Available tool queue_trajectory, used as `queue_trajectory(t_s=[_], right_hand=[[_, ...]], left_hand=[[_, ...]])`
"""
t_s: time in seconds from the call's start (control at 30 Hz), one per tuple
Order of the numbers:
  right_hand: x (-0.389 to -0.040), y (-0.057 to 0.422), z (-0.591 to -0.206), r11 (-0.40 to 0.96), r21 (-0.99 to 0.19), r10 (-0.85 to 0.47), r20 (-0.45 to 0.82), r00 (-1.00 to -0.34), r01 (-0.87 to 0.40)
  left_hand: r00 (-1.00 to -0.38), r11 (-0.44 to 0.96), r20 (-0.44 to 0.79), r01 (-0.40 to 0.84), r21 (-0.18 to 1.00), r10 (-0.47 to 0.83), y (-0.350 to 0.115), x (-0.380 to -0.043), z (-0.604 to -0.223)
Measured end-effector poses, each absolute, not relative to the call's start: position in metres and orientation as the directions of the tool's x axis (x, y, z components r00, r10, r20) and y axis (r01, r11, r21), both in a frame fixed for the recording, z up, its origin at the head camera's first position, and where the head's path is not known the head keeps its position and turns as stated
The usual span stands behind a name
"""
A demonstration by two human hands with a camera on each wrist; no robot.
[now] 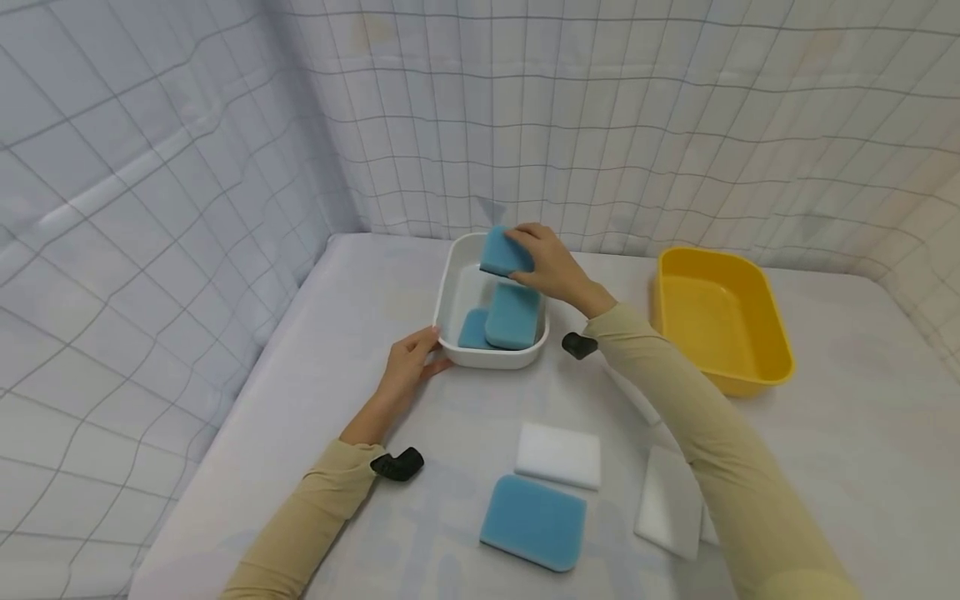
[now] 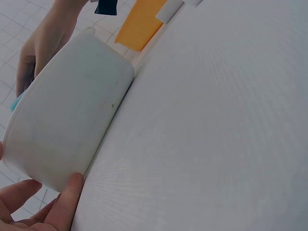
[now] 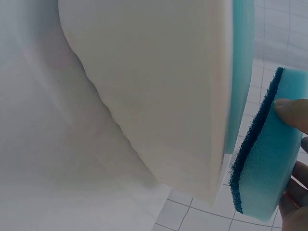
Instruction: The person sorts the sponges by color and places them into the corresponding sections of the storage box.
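A white tub (image 1: pixel 491 359) stands at the back of the table. Inside it lie a blue sponge (image 1: pixel 513 317) and, partly beneath that, another blue sponge (image 1: pixel 473 331). My left hand (image 1: pixel 406 364) holds the tub's near left corner, its fingers against the outer wall in the left wrist view. Above the tub, my right hand (image 1: pixel 551 262) pinches a blue scouring sponge (image 3: pixel 269 154) between thumb and fingers; a dark scrubbing layer shows along one face. This sponge is tilted and apart from those below it.
A yellow tub (image 1: pixel 716 321) stands at the right. Nearer lie a blue sponge (image 1: pixel 533 522), a white sponge (image 1: pixel 558 455) and more white pads (image 1: pixel 670 502), some partly hidden by the right sleeve. Grid-patterned sheets (image 1: pixel 570 125) hang behind and at the sides.
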State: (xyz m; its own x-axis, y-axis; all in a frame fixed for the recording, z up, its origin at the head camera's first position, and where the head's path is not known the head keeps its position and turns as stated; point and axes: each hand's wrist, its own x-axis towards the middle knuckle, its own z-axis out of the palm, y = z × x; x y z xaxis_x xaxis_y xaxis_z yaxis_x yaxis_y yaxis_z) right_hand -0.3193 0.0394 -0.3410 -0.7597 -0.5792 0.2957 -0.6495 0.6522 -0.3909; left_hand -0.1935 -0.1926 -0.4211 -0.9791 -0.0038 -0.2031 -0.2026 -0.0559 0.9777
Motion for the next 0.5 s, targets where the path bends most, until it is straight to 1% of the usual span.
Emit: queue_trajectory(t_s=[0.33, 0.5], right_hand=[[-0.3212, 0.0391, -0.3443, 0.666, -0.397, -0.565, 0.284, -0.775, -0.632], [-0.3230, 0.0370, -0.3487, 0.655, -0.404, -0.560, 0.309, -0.769, -0.639]], left_hand=[[-0.982, -0.036, -0.191, -0.191, 0.981, 0.003, -0.1915, -0.1929, -0.4203], [-0.982, -0.039, -0.189, -0.189, 0.981, -0.003, -0.1919, -0.1928, -0.4219]])
